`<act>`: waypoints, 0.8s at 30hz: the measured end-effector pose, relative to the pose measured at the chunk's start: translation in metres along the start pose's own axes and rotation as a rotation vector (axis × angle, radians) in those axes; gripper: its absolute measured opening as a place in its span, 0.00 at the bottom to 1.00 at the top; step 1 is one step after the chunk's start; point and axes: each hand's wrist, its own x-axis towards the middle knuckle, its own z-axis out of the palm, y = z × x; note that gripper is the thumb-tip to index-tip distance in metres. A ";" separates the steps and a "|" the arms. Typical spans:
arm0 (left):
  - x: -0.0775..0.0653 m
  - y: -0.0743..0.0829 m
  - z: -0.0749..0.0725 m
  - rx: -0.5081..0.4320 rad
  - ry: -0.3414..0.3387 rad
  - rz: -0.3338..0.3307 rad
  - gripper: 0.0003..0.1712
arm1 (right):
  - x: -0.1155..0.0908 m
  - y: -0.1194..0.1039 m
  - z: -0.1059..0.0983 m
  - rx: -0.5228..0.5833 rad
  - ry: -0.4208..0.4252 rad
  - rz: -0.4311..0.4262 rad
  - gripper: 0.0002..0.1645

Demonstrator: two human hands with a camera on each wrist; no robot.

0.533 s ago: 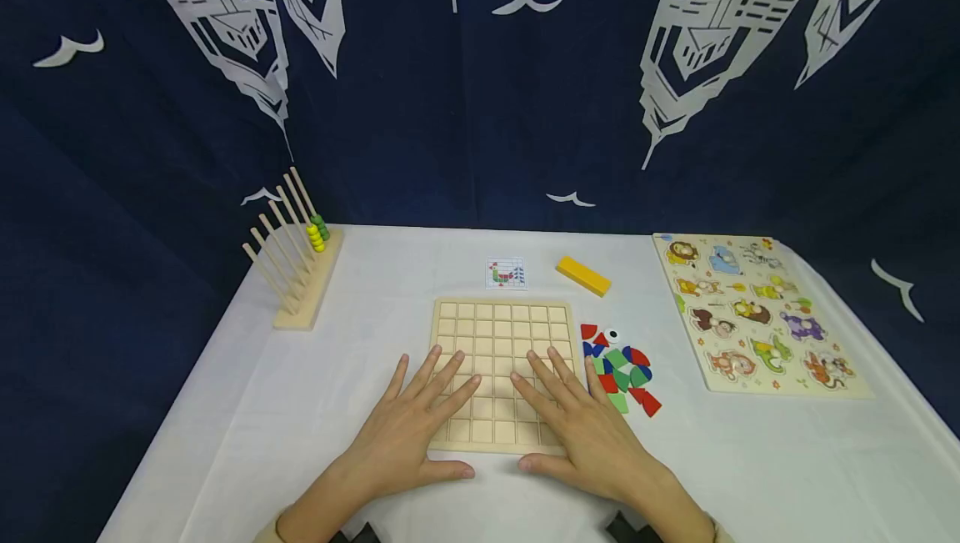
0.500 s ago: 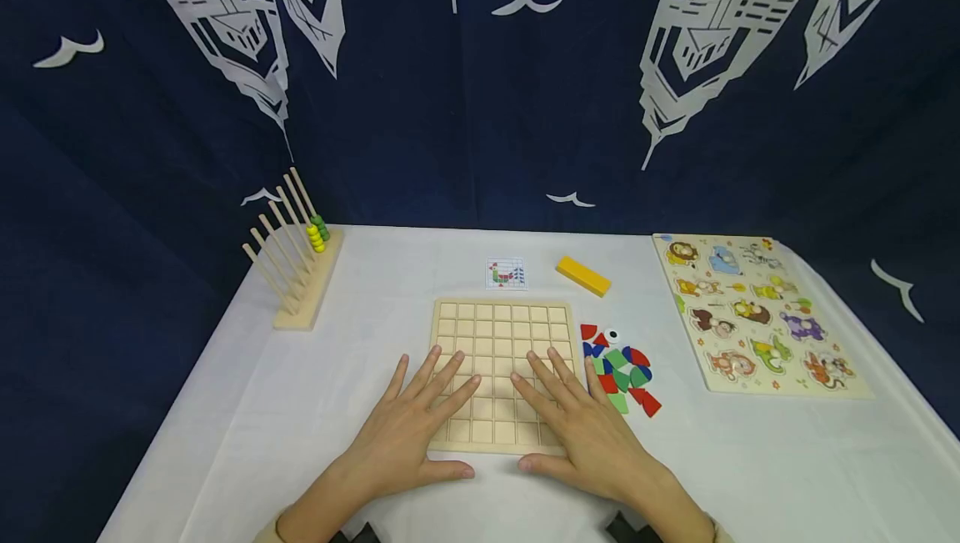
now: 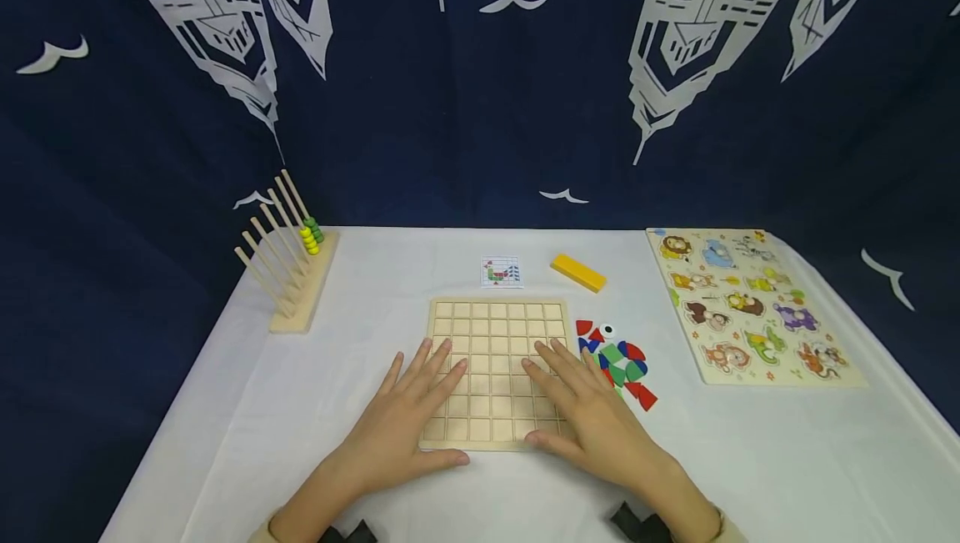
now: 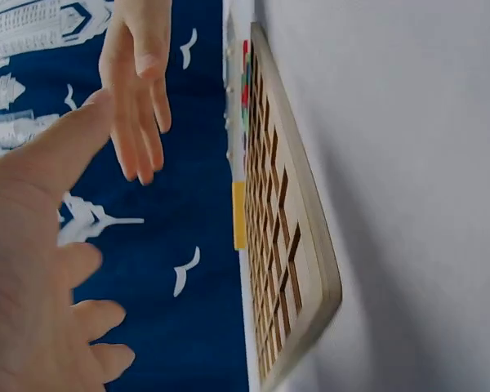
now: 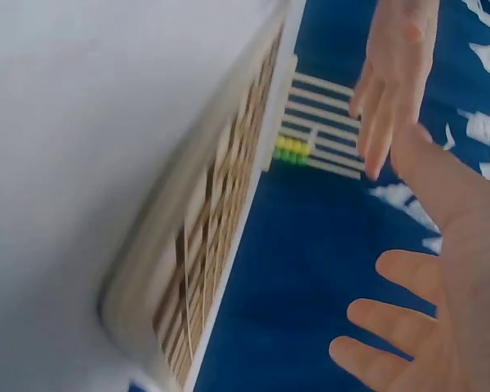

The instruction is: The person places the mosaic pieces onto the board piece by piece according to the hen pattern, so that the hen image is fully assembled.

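A square wooden grid board [image 3: 491, 384] lies on the white table in front of the person. Over its left side the left hand [image 3: 408, 418] is spread, fingers extended and thumb pointing inward. The right hand [image 3: 596, 418] hovers likewise across the board's right side, partly covering a heap of flat coloured pieces [image 3: 613, 353] in red, blue and green. Both wrist views show the hands raised above the board, palms down, holding nothing. In the left wrist view the board [image 4: 302, 245] stands apart from the thumb and fingertips.
Behind the board lie a small pattern card [image 3: 502, 272] and a yellow box [image 3: 578, 273]. A wooden peg stand [image 3: 303, 284] with yellow and green beads stands at the left. At the right lies an animal puzzle board [image 3: 750, 309]. A dark blue curtain [image 3: 450, 109] hangs behind the table.
Both hands have drawn slightly apart, the left hand moving a little left and the right hand a little right. The whole head view has shifted slightly.
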 end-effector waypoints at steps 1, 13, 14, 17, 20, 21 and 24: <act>0.000 -0.002 0.000 -0.022 0.021 -0.011 0.62 | 0.001 0.004 -0.003 0.004 0.036 -0.003 0.48; -0.025 -0.041 0.023 -0.396 0.203 -0.219 0.61 | -0.008 0.068 -0.042 0.109 0.403 0.264 0.18; -0.027 -0.044 0.026 -0.416 0.211 -0.230 0.60 | -0.010 0.073 -0.043 0.111 0.396 0.290 0.17; -0.029 -0.052 0.034 -0.433 0.209 -0.247 0.59 | -0.021 0.085 -0.039 0.149 0.344 0.352 0.14; -0.030 -0.056 0.040 -0.423 0.183 -0.242 0.60 | -0.035 0.092 -0.029 0.178 0.271 0.407 0.14; -0.030 -0.057 0.041 -0.419 0.174 -0.240 0.60 | -0.039 0.094 -0.026 0.189 0.252 0.422 0.15; -0.030 -0.058 0.044 -0.384 0.163 -0.230 0.61 | -0.048 0.100 -0.016 0.199 0.208 0.450 0.16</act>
